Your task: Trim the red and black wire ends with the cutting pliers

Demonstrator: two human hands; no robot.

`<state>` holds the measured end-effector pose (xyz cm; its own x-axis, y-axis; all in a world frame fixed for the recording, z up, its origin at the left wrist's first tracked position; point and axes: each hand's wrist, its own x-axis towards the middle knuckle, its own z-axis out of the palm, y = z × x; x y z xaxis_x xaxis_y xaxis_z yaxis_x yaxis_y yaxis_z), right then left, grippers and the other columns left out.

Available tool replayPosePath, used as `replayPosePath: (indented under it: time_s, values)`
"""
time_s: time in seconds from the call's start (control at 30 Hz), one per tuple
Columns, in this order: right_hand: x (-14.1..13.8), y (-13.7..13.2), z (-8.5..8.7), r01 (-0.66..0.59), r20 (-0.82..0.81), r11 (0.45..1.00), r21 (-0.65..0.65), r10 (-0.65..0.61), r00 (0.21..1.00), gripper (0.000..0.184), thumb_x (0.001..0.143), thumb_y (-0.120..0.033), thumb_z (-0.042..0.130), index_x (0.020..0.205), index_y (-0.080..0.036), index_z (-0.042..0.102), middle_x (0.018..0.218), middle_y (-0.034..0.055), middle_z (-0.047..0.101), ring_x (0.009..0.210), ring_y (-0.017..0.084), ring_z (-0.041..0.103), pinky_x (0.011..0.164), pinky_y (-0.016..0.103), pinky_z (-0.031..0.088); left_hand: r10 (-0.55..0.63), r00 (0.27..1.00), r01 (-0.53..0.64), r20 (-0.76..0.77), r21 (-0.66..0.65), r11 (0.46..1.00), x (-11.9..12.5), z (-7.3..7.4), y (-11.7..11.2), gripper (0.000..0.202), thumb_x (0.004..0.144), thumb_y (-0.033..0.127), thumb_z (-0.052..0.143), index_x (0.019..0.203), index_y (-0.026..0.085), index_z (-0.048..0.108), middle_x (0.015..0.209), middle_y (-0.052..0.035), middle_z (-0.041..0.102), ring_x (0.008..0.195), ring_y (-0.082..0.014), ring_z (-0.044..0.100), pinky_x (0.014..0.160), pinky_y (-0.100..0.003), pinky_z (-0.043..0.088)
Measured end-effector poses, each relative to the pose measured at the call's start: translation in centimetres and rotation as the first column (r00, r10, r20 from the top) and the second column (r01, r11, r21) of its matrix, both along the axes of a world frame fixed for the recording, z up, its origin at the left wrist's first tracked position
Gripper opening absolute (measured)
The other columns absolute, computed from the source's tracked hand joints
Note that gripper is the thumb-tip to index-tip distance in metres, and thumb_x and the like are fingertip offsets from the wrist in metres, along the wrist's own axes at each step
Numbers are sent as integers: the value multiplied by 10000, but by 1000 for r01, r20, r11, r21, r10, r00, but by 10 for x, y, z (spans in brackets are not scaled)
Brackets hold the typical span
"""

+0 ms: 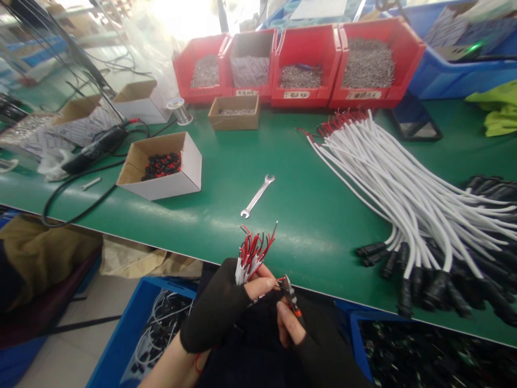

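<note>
Green bench, spanning the frame from left edge to right, its near edge running below the centre; bright, hazy room behind.

Item: left hand, lower centre, in a black fingerless glove; fingers closed around a cable bundle. Bundle stood roughly upright just off the bench's near edge, white sheaths below, red and black wire ends fanned out above.

Item: right hand, lower centre, just right of the left, likewise gloved; fingers curled in a grip on pliers with orange on the handle. Plier tips lay at a thin red wire beside the left thumb; whether they had closed on it could not be told.

Item: double-ended wrench, centre, lying aslant above the bundle.

Item: white box, left of centre, containing small black and red parts.

Item: small cardboard box, upper centre, with metal pieces inside; wire spool to its left.

Item: four red bins, in a row across the top.

Item: white cables, a large heap at right, red wire ends towards the top, black connectors below.

Item: blue crate, lower left, holding cables and dark parts.
</note>
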<state>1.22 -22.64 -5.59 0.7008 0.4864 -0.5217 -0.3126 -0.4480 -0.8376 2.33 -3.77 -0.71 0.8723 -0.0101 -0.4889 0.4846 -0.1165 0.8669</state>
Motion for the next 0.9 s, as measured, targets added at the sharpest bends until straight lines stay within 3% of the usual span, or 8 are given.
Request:
replayPosePath:
  time_s: [0.1, 0.27, 0.53, 0.7, 0.9]
  values:
    - [0, 0, 0, 10, 2, 1000, 7, -10, 1000, 610, 1030, -622, 428, 619, -218, 629, 587, 46, 663, 580, 221, 660, 631, 305, 555, -2, 1000, 2, -1, 1, 1000, 1, 0, 0, 165, 817, 284, 681, 718, 161, 728, 676, 3, 671, 682, -157, 577, 654, -262, 416]
    - [-1, 0, -4, 39, -7, 999, 26, -39, 999, 572, 1035, -606, 435, 655, -223, 623, 580, 28, 648, 546, 203, 642, 593, 295, 538, 3, 1000, -2, -5, 13, 1000, 1, 1, 0, 176, 814, 294, 678, 717, 158, 729, 669, 1, 664, 669, -157, 564, 637, -267, 410]
    - [-5, -1, -6, 77, 1, 994, 79, -77, 997, 482, 1020, -596, 460, 881, -254, 770, 625, 24, 680, 534, 220, 644, 570, 316, 554, 0, 1000, 0, -15, 10, 1000, 1, -2, -1, 194, 803, 325, 684, 732, 149, 725, 685, -9, 673, 677, -165, 572, 651, -280, 419]
    - [-8, -1, -10, 125, 31, 989, 78, -128, 991, 510, 1001, -554, 550, 620, -246, 689, 533, 12, 638, 491, 204, 624, 528, 296, 518, 4, 1000, -4, -21, 1, 1000, 0, -3, -1, 208, 796, 339, 685, 732, 145, 723, 684, -15, 668, 678, -169, 570, 643, -284, 415]
    - [-12, 3, -12, 192, 59, 976, 105, -199, 978, 526, 985, -557, 575, 569, -252, 678, 471, 3, 599, 428, 189, 588, 493, 289, 505, -2, 1000, 1, -22, -4, 1000, 1, -2, -1, 209, 795, 338, 676, 726, 147, 724, 679, -17, 675, 673, -170, 577, 643, -284, 419]
